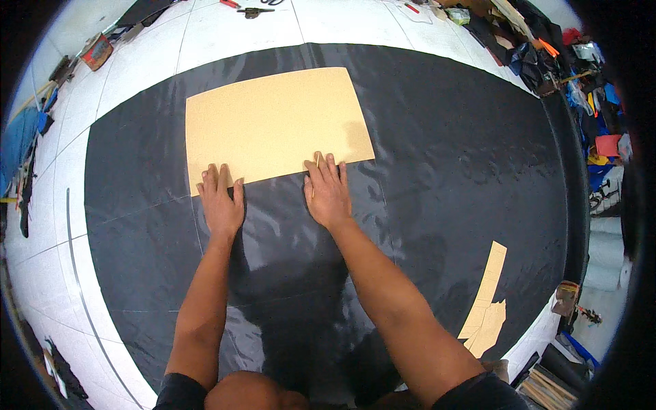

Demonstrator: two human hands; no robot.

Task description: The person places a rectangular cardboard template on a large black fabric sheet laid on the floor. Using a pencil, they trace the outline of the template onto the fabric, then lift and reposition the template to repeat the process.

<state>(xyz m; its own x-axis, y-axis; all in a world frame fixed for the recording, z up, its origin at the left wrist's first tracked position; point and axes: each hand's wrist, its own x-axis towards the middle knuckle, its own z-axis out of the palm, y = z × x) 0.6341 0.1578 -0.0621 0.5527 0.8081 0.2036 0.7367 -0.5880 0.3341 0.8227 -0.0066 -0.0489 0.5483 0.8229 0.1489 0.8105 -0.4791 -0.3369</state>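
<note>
A large tan cardboard sheet [273, 123] lies flat on a wide black sheet of glossy material [465, 178]. My left hand [222, 205] rests on the cardboard's near edge toward its left corner, fingers spread and empty. Farther right along that same edge, my right hand [329, 191] presses down with its fingers stretched forward. A thin yellowish stick [317, 161], whose exact kind I cannot make out, is tucked between the right hand's fingers. Faint pale lines run across the black material near both hands.
Smaller tan cardboard pieces [486, 301] lie on the black material at lower right. A long thin strip [85, 301] lies on the white tiled floor [48, 273] at left. Tools [254, 12] sit at the far edge. Mixed clutter [601, 130] lines the right side.
</note>
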